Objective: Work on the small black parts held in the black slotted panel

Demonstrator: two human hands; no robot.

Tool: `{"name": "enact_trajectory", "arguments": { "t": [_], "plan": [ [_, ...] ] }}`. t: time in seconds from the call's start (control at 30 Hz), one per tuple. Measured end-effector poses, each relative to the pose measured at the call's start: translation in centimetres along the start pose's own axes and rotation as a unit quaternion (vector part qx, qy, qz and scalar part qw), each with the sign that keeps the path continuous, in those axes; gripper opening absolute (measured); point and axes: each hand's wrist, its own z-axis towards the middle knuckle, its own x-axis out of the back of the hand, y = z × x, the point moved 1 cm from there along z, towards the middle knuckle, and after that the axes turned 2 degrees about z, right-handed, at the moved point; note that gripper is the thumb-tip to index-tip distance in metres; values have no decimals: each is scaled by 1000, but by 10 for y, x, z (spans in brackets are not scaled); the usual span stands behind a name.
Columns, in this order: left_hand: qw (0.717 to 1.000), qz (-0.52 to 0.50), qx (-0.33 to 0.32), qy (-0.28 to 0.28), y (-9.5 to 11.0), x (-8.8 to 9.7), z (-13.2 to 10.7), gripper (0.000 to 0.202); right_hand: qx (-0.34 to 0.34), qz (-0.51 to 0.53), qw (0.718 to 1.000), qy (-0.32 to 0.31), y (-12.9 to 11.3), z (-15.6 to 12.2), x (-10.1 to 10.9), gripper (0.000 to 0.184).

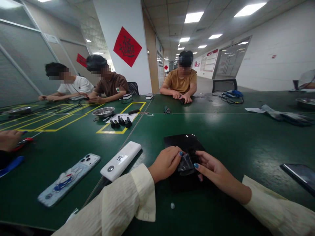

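Note:
Both hands are together over a glossy black sheet on the table. Between them is a dark piece in what looks like clear plastic wrap; its exact kind I cannot make out. My left hand has its fingers closed on the left side of this piece, thumb on top. Fingers of my right hand are closed around its right side, with the thumb in front and other fingertips behind and below. A small clear bead-like bit lies on the table in front of the sheet.
Left of my arm lie a white power bank and a phone in a patterned case. Another phone is at right. Farther off are several black parts and a metal bowl. Other people sit around the green table.

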Motion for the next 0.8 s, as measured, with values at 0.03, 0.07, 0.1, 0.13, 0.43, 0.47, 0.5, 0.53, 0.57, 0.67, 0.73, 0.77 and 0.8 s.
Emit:
{"name": "enact_trajectory", "arguments": {
  "t": [0.03,0.07,0.1,0.13,0.43,0.47,0.5,0.53,0.57,0.67,0.73,0.77,0.8],
  "plan": [
    [1000,5,-3,2,0,0,0,30,0,3,1000,-1,0,0,1,45],
    [1000,8,-5,5,1,1,0,30,0,7,1000,-2,0,1,1,45],
    [1000,8,-6,8,1,1,-1,31,0,10,1000,-1,0,1,1,45],
    [1000,7,-7,11,2,2,-1,31,-1,11,1000,-1,-1,1,1,45],
    [1000,4,-16,6,2,1,-3,28,-12,6,1000,-4,-4,0,1,43],
    [1000,-2,-10,10,3,1,-2,28,-11,5,1000,-1,-5,0,1,44],
    [1000,-13,1,26,3,1,-2,28,-12,3,1000,-1,-5,0,1,43],
    [998,-28,16,52,3,2,-2,28,-14,1,1000,-2,-6,0,0,43],
    [994,-45,35,89,3,3,-2,28,-17,-1,1000,-4,-7,-1,0,42],
    [980,-86,59,168,-1,7,-2,29,-16,0,1000,3,-8,0,0,40],
    [987,-70,23,144,-2,8,-2,35,-15,14,1000,19,-6,1,0,40],
    [992,-46,0,114,-2,8,-2,42,-17,28,999,27,-4,3,1,40],
    [997,-13,-18,80,-2,8,-2,51,-21,43,998,35,-2,6,1,41]
  ]
}}
